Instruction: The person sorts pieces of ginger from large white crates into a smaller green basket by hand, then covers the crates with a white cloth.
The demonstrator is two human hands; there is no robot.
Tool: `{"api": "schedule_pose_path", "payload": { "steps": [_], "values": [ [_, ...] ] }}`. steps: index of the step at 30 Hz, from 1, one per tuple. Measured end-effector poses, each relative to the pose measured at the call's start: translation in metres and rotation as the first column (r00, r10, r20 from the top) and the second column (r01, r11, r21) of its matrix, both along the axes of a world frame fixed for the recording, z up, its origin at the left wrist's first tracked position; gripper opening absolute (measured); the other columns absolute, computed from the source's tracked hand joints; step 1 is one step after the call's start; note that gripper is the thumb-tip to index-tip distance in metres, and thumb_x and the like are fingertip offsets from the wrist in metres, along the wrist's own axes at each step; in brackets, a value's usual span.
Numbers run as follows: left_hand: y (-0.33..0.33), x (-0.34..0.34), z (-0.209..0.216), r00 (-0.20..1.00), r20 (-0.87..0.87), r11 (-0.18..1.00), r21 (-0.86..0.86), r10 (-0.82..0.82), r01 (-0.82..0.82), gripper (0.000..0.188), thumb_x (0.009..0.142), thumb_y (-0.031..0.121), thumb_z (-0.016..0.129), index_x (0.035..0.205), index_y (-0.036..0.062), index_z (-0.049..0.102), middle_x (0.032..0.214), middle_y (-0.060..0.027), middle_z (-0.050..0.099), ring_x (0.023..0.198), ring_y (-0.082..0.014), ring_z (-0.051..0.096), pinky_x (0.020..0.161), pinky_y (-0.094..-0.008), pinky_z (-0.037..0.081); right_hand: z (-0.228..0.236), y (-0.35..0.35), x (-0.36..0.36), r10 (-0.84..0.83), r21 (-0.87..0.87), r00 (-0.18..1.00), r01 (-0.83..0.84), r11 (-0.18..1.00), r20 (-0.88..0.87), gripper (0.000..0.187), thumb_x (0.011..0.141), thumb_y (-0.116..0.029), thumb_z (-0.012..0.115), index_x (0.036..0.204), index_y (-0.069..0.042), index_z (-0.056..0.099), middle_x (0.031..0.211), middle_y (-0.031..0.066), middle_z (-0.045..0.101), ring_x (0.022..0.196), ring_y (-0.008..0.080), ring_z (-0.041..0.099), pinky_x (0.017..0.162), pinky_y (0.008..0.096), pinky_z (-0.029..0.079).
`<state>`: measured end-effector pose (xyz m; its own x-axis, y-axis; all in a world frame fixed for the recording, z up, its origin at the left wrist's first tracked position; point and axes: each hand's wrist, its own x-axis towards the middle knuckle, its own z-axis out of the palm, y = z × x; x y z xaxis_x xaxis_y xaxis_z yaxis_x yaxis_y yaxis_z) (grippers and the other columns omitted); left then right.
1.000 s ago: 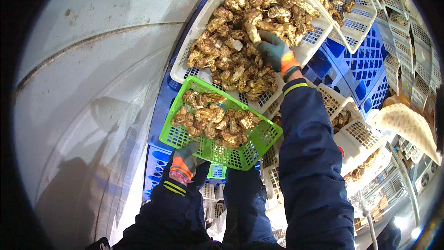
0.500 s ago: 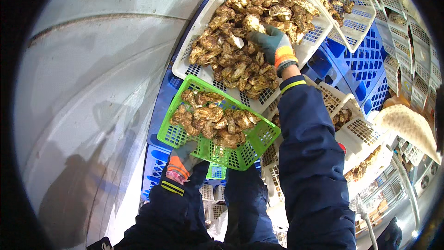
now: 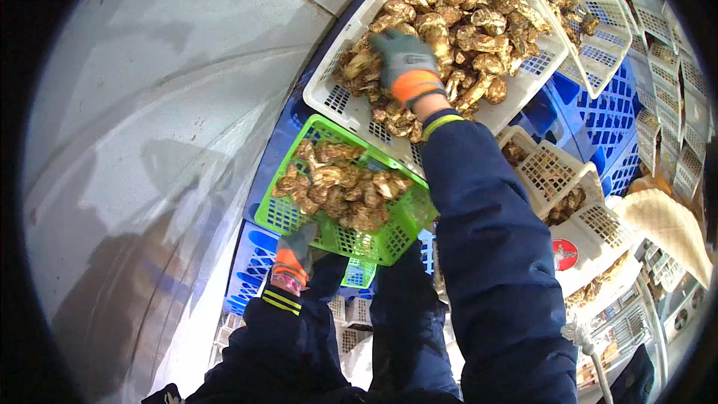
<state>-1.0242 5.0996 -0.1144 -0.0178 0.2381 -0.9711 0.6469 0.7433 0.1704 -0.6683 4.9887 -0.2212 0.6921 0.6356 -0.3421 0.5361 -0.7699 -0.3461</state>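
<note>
My left hand, in a grey and orange glove, grips the near-left rim of a green plastic basket. A heap of brown, knobbly mushrooms lies in that basket. Beyond it stands a larger white crate, spread with many more mushrooms. Gloved the same way, my right hand reaches down onto the left part of this larger heap. Its back faces up and hides the mushrooms under it, and its fingertips are mostly out of sight, so whether it holds one cannot be told.
Another white crate of mushrooms stands at the far right, beside blue plastic pallets. White baskets with mushrooms are lower right, near a piece of cardboard. A pale curved wall rises on the left.
My right hand has moved left across the heap in the white crate. The view has shifted, so the crates appear further right. My left hand keeps its grip on the green basket.
</note>
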Motion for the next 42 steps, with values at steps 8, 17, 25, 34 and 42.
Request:
{"api": "schedule_pose_path", "payload": {
  "steps": [8, 17, 25, 34, 42],
  "values": [
    [0.004, 0.004, 0.002, 0.986, 0.024, 0.986, -0.014, 0.165, -0.164, 0.032, 0.075, 0.001, 0.063, 0.106, 0.0004, 0.056, 0.096, -0.014, 0.062, 0.082, -0.0313, 0.064, 0.067, -0.0479, 0.057, 0.034, -0.025, -0.015, -0.113, 0.108, 0.909, 0.075, 0.991, 0.401, 0.021, 0.076, -0.017, 0.056, 0.096, -0.018, 0.062, 0.109, 0.0055, 0.059, 0.105, 0.0263, 0.054, 0.086, 0.0439, 0.043],
    [0.01, 0.011, 0.006, 0.998, 0.059, 0.999, 0.039, 0.028, -0.03, 0.031, 0.077, 0.001, 0.062, 0.108, 0.0028, 0.058, 0.098, -0.01, 0.064, 0.08, -0.025, 0.063, 0.061, -0.0422, 0.057, 0.006, 0.013, -0.028, 0.116, -0.222, 0.992, -0.122, 0.967, -0.041, 0.023, 0.083, -0.017, 0.052, 0.101, -0.016, 0.066, 0.101, 0.0098, 0.065, 0.096, 0.0282, 0.061, 0.079, 0.0415, 0.048],
    [0.02, 0.024, 0.012, 0.998, 0.023, 0.998, 0.032, -0.062, 0.062, 0.025, 0.075, 0.0, 0.065, 0.1, -0.002, 0.06, 0.089, -0.0123, 0.065, 0.069, -0.0255, 0.064, 0.056, -0.0403, 0.057, -0.023, -0.017, -0.023, 0.111, 0.091, 0.981, -0.126, 0.988, 0.159, 0.036, 0.079, -0.022, 0.059, 0.116, -0.02, 0.055, 0.098, 0.0075, 0.066, 0.088, 0.031, 0.063, 0.074, 0.0433, 0.05],
    [0.026, 0.022, 0.017, 0.999, 0.05, 0.998, -0.066, 0.02, -0.017, 0.025, 0.076, -0.001, 0.062, 0.1, -0.0057, 0.059, 0.093, -0.0161, 0.064, 0.076, -0.0297, 0.066, 0.063, -0.0429, 0.058, -0.013, -0.047, -0.01, -0.234, 0.278, 0.418, 0.842, 0.462, -0.878, 0.055, 0.082, -0.024, 0.064, 0.13, -0.004, 0.045, 0.124, 0.0128, 0.056, 0.105, 0.0252, 0.058, 0.087, 0.0344, 0.047],
    [0.027, 0.01, 0.008, 0.981, 0.127, 0.976, -0.179, 0.146, -0.122, 0.03, 0.076, 0.001, 0.062, 0.105, -0.0024, 0.057, 0.096, -0.0159, 0.064, 0.081, -0.0304, 0.065, 0.07, -0.0461, 0.057, 0.048, -0.071, -0.016, 0.412, -0.17, -0.261, 0.955, 0.243, -0.873, 0.048, 0.087, -0.035, 0.056, 0.13, -0.016, 0.046, 0.125, 0.0057, 0.054, 0.111, 0.0257, 0.052, 0.091, 0.0489, 0.04]
  ]
}}
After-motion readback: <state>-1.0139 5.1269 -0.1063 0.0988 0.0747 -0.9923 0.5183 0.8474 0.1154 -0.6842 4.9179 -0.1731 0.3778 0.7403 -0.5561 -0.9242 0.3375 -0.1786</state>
